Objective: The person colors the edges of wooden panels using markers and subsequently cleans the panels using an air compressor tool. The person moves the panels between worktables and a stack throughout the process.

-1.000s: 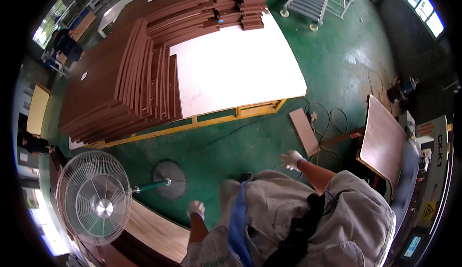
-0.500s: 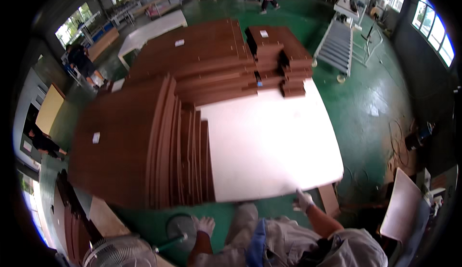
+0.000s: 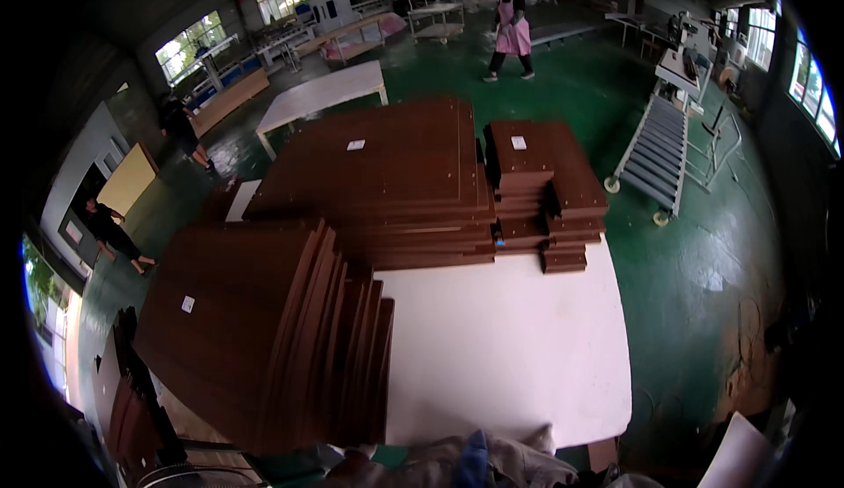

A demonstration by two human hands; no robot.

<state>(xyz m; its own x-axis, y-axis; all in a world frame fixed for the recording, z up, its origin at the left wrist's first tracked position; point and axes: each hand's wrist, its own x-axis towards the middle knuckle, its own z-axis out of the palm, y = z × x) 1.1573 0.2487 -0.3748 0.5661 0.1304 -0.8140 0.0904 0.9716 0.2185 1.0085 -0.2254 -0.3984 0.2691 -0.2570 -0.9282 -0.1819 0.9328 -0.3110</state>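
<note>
A pale work table stands right in front of me. Its left side carries a tall stack of dark brown panels, uneven along the right edge, with a white label on top. My right hand, in a light glove, is at the table's near edge; its fingers are too small and blurred to read. Low in the picture, beside the near end of that stack, my left hand shows only in part, and its fingers are hidden.
Behind are a wide brown panel stack and smaller stacked pieces. A roller conveyor stands at the right, a white table at the far left. A person in a pink apron is at the back; two others are at the left.
My view has tilted up, so the table and stacks sit lower and my hands are near the lower edge. The person in pink now shows whole. People at the left have changed posture.
</note>
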